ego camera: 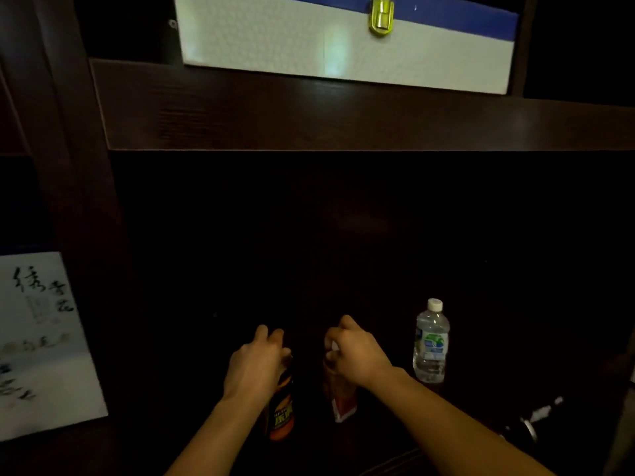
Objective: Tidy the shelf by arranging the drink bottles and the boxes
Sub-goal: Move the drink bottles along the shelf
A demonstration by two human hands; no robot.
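Observation:
Inside a dark shelf compartment, my left hand (256, 365) grips the top of a dark bottle with an orange label (282, 417), which stands upright. My right hand (355, 355) is closed around the neck of a second bottle with a red-and-white label (342, 403) just to its right. The caps of both held bottles are hidden by my fingers. A clear water bottle (431, 341) with a white cap and a green-blue label stands alone further right, apart from my right hand.
A white box with a blue band and gold clasp (343, 39) sits on the shelf board (343, 118) above. A white box with black calligraphy (41, 345) stands in the left compartment. A dark object with a shiny part (536, 420) lies at the lower right.

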